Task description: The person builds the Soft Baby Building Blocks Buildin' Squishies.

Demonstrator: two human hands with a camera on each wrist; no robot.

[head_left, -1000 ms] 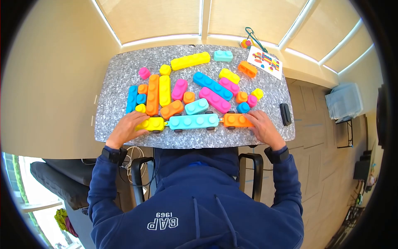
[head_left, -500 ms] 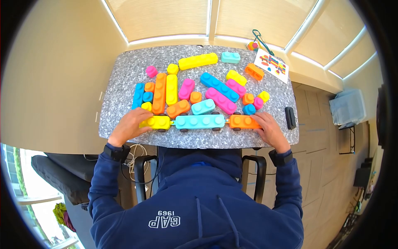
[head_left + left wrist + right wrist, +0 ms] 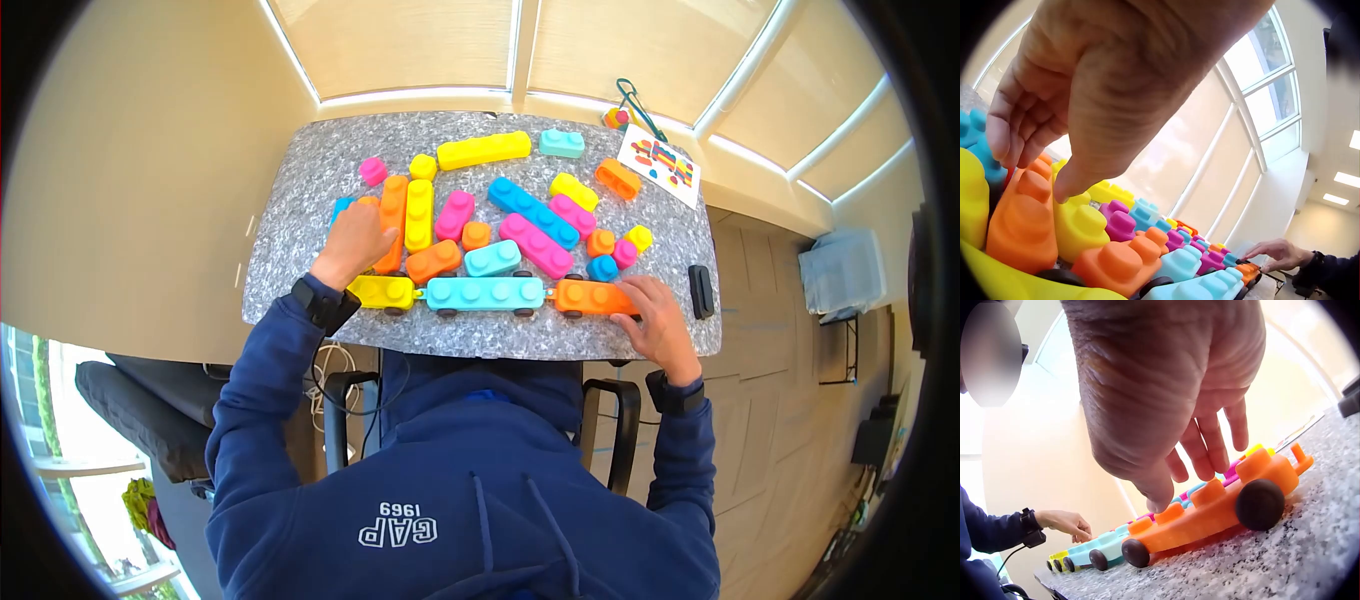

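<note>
My left hand [image 3: 355,245] reaches over a long orange block [image 3: 394,205] on the left of the table. In the left wrist view, its thumb and fingers [image 3: 1000,137] straddle that orange block [image 3: 1022,222], the thumb on the side of a long yellow block [image 3: 1079,228]. At the other end of a row of wheeled blocks, my right hand [image 3: 662,322] hovers around the orange car [image 3: 588,296], fingers loosely extended and thumb tip close to its studs. A light blue car [image 3: 487,293] and a yellow car [image 3: 384,292] are linked to it.
Behind the row lie several loose blocks, among them a long blue one [image 3: 534,212] and a long pink one [image 3: 537,245]. A picture card [image 3: 660,165] lies at the back right. Near the right edge sits a black object [image 3: 701,290].
My left hand has left the yellow car and moved forward over the long orange block. My right hand stays at the orange car, its fingers now looser.
</note>
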